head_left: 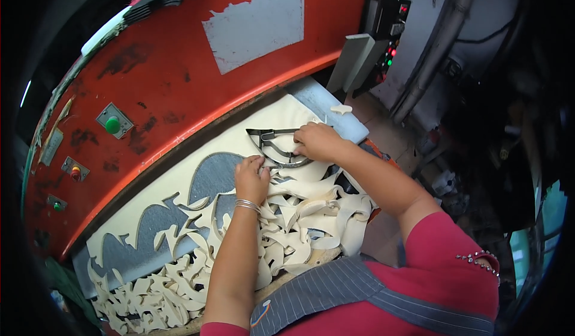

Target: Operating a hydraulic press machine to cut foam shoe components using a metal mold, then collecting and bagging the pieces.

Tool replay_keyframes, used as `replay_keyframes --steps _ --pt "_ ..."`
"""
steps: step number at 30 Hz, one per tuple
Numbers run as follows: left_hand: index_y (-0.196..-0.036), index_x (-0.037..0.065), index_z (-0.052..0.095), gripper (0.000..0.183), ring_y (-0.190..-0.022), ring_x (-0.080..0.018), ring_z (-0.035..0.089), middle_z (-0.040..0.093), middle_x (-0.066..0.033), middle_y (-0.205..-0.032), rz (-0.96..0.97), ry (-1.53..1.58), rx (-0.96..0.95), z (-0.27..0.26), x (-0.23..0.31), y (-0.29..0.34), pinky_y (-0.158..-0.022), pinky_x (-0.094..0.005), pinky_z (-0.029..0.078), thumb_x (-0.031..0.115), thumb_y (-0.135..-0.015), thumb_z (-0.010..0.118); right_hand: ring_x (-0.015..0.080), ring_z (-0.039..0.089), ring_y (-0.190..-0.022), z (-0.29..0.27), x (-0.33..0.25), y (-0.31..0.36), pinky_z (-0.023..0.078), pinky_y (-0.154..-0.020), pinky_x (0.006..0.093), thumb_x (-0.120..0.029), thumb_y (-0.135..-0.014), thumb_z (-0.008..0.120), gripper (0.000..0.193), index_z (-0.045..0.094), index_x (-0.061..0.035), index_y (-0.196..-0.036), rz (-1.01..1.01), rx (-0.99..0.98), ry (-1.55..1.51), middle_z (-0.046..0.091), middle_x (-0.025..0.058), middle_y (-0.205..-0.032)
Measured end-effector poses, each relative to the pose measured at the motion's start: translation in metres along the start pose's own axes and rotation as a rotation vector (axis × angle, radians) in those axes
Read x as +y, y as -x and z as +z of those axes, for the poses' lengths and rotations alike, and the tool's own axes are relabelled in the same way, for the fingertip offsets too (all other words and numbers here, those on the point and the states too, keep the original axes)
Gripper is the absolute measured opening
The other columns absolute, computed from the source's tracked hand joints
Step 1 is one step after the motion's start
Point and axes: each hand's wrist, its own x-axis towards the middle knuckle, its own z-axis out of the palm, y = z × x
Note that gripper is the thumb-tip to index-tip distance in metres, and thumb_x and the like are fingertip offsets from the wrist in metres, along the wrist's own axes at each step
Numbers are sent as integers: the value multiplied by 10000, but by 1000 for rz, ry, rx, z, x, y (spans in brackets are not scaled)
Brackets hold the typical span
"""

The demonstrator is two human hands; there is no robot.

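A dark metal cutting die, a curved outline with crossbars, lies on a cream foam-like sheet. My right hand grips the die at its right side with bent fingers. At the near left edge of the same die is my left hand, its fingers curled against the rim; part of that contact is hidden. Bracelets circle my left wrist. Curved shapes have been cut from the sheet's near edge, baring the grey cutting board beneath.
Cream offcuts pile up along the board's near side. Behind it stands a red machine beam with a green button. A control box with lit lamps is at the back right. One small cut piece rests on the board's right end.
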Motion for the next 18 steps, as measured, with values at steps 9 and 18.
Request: replay_keyframes --steps 9,18 --pt "-1258 183 524 501 -1063 -316 509 540 -104 -1258 52 -123 -62 -6 11 -1 -936 -398 402 176 -778 667 273 556 -1034 0 44 -2 463 -840 371 -204 -830 611 212 659 -129 -1022 -85 37 44 600 83 -1039" --pt "-1158 165 581 423 -990 -318 527 550 -126 -1277 -8 -217 -132 -3 32 -10 -897 -409 414 381 -801 649 280 604 -920 -20 41 -46 497 -759 385 -169 -821 581 101 656 -152 -887 -401 -225 220 588 55 -1013"
